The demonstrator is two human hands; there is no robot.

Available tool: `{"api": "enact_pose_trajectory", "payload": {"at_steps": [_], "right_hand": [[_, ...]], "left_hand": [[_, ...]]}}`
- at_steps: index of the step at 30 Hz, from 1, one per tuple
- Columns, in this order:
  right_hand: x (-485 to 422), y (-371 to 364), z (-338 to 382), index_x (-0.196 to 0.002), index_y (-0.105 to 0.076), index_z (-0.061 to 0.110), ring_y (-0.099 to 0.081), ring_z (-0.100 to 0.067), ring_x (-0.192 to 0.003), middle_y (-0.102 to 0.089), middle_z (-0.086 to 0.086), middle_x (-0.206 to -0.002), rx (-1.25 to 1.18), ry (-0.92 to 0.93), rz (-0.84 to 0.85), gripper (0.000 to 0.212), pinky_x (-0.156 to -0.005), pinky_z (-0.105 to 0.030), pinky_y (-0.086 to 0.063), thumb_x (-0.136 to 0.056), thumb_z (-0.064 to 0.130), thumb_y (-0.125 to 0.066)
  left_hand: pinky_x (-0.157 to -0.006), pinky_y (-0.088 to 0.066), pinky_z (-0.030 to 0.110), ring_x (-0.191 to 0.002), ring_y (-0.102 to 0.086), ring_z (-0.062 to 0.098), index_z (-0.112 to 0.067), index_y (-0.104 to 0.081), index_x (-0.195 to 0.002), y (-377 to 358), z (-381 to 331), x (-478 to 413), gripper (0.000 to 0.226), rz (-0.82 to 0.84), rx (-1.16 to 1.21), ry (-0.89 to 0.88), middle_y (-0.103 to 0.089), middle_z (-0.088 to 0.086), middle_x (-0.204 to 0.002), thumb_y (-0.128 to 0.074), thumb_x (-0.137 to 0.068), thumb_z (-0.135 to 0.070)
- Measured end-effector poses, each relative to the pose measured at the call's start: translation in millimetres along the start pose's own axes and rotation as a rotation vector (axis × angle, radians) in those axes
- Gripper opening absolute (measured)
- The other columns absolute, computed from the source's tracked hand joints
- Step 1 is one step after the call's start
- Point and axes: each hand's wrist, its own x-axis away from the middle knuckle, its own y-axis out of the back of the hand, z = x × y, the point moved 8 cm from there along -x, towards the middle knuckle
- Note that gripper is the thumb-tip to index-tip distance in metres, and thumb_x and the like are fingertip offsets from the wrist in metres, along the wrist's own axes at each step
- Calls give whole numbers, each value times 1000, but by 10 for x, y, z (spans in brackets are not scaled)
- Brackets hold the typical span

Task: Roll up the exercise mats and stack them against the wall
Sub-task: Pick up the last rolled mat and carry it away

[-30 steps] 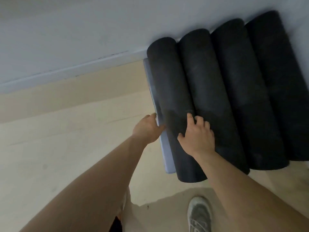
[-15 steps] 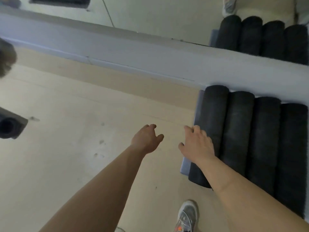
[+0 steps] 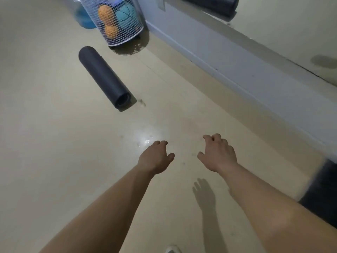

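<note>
1. The rolled mat (image 3: 104,77) lies on the floor (image 3: 54,134), just before the mesh basket (image 3: 120,21).
2. The left hand (image 3: 156,157) and right hand (image 3: 218,154) hover well apart from the rolled mat, loosely spread, holding nothing.

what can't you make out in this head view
- dark mats: head view, blurred, cut by the right edge; count unclear
- mesh basket: head view, top cut by the upper edge
- shoe: head view, only its toe inside the bottom edge

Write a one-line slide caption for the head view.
Empty left hand and right hand over the floor; rolled mat near ball basket.
</note>
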Motion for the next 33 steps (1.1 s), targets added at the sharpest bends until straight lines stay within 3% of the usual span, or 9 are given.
{"api": "enact_pose_trajectory", "payload": {"at_steps": [7,13,19,24,30,33], "right_hand": [[-724,197,2046,-151,-39,19,-45,-32,-129,-41,-9,-145,-22,167,18,58,-101,-43,-44,-99,41,-53],[-1622,273,3179,-149,-40,19,-47,-32,-126,-42,-9,-144,90,253,82,56,-97,-41,-45,-99,40,-52],[-2567,375,4072,-149,-41,19,-46,-31,-127,-41,-9,-146,110,190,152,56,-96,-41,-44,-98,38,-52],[-3276,485,4848,-151,-40,21,-42,-31,-137,-36,-9,-155,38,112,184,59,-104,-42,-42,-97,39,-53],[-4061,549,5571,-135,-50,17,-53,-31,-119,-48,-8,-129,-107,-30,178,46,-94,-36,-49,-95,40,-54],[-4433,533,5822,-128,-58,8,-60,-41,-111,-55,-17,-119,-260,-65,153,60,-85,-38,-48,-86,50,-45]], "left_hand": [[-102,-47,38,-135,-50,24,-18,-35,-158,1056,1675,-263,60,-54,47,144,-45,3,-153,-48,-105,-43],[-101,-47,38,-133,-52,24,-18,-34,-158,1650,2576,-893,60,-40,106,223,-43,2,-153,-46,-105,-44],[-102,-46,39,-135,-50,25,-19,-30,-160,2355,3433,-1660,61,-52,175,274,-40,2,-157,-45,-106,-44],[-103,-47,41,-133,-51,26,-18,-32,-158,2982,4049,-2439,61,-15,173,231,-42,3,-153,-46,-106,-44],[-103,-47,38,-135,-49,23,-20,-30,-160,3728,4604,-3480,60,66,72,115,-41,0,-154,-44,-107,-45],[-104,-46,38,-136,-48,23,-20,-30,-159,4011,4799,-4046,60,115,13,91,-40,0,-156,-45,-106,-44]]}}
